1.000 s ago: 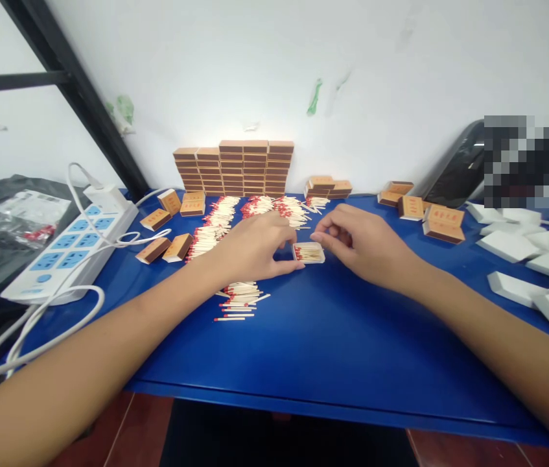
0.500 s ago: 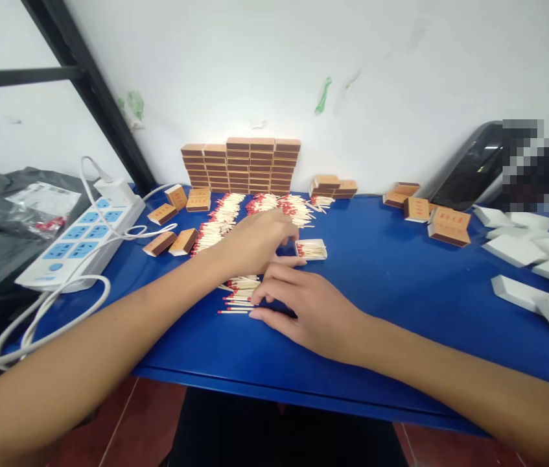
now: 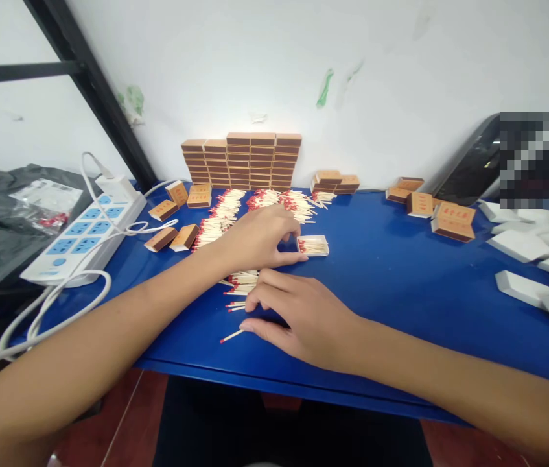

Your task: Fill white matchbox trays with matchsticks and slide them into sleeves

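Note:
My left hand (image 3: 267, 237) is closed at the left end of a small white matchbox tray (image 3: 320, 253), thumb in front and fingers behind. Red-tipped matches (image 3: 312, 245) lie inside the tray. My right hand (image 3: 298, 314) rests low over the blue table, thumb and index finger apart. Its thumb tip touches the tail of a single match (image 3: 232, 336), which lies slanted toward the front edge. The index fingertip is at the tails of a group of loose matches (image 3: 242, 285); the fingers partly hide them. More of the match pile (image 3: 216, 227) extends behind my left wrist.
Stacked matchboxes (image 3: 240, 162) stand against the wall, with match heaps (image 3: 293, 204) before them. Loose matchboxes (image 3: 161, 239) and a corded power strip (image 3: 82, 233) lie left. At right are more matchboxes (image 3: 453, 220), white trays (image 3: 522, 288) and a black object (image 3: 468, 162).
My right thumb has moved slightly toward the front edge, away from the index finger. One match has come apart from the group and turned slantwise. My left hand stays at the tray.

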A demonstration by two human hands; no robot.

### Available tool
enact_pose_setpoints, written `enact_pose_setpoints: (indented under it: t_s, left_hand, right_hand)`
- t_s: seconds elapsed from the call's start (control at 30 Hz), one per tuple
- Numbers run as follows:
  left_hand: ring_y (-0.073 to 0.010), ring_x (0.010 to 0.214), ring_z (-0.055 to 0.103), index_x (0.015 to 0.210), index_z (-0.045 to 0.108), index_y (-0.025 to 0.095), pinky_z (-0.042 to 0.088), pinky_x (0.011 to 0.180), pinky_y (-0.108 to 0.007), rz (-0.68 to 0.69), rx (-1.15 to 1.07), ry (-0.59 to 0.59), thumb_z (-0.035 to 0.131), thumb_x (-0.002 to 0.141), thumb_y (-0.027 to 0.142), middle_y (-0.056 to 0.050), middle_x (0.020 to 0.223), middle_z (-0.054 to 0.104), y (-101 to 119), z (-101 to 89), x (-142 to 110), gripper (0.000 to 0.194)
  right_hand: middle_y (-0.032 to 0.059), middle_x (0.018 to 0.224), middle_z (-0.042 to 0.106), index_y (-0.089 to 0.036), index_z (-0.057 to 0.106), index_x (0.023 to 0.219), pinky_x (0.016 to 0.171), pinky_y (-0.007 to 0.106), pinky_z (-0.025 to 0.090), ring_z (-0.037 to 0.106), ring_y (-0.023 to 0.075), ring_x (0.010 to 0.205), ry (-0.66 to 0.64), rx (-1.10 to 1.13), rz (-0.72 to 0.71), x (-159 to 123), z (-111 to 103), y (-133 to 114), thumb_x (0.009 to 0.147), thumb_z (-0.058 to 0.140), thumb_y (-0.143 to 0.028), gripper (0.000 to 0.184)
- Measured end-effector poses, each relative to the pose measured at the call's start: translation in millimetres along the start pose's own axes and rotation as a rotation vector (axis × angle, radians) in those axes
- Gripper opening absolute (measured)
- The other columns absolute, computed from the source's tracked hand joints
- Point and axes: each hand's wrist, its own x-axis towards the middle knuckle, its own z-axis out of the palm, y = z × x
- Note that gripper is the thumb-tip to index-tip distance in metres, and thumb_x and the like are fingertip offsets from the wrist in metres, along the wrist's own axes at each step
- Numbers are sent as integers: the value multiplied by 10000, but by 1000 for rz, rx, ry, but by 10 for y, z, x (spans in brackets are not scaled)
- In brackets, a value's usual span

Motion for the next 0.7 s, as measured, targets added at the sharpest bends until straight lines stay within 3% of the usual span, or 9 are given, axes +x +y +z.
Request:
enact_pose_setpoints:
  t_s: [0.2, 0.33, 0.5, 0.7]
  left_hand:
    - [-231, 900, 650, 939, 745, 178, 453, 770, -357, -12, -1, 4, 839, 937, 436, -55, 920, 716, 8, -1, -4, 275]
    - [-236, 907, 654, 943, 741, 172, 456, 776, -366, -17, -6, -7, 839, 937, 426, -58, 928, 719, 8, -2, 1, 272]
    - [-238, 908, 656, 920, 744, 179, 453, 762, -362, -26, -6, -16, 840, 935, 414, -48, 891, 713, 30, -20, 3, 254]
    - [-240, 928, 661, 939, 742, 179, 466, 795, -364, -18, -12, -17, 838, 938, 426, -56, 928, 720, 23, -21, -6, 265]
  right_hand:
    - [53, 1012, 722, -155, 726, 986, 690, 317, 463, 657, 172, 849, -78, -82, -48, 13, -49, -19, 1083, 644, -248, 158]
    - [64, 1016, 713, -147, 724, 1016, 680, 320, 467, 665, 188, 872, -64, -135, -56, 2, -67, -12, 1090, 597, -204, 158]
    - [66, 1045, 727, -161, 737, 1073, 729, 336, 485, 679, 196, 875, -24, -145, -66, 1, -58, 5, 1105, 618, -304, 189]
    - [43, 1002, 725, -174, 710, 989, 708, 317, 473, 674, 175, 858, -87, -143, -36, 29, -23, -12, 1101, 633, -284, 175]
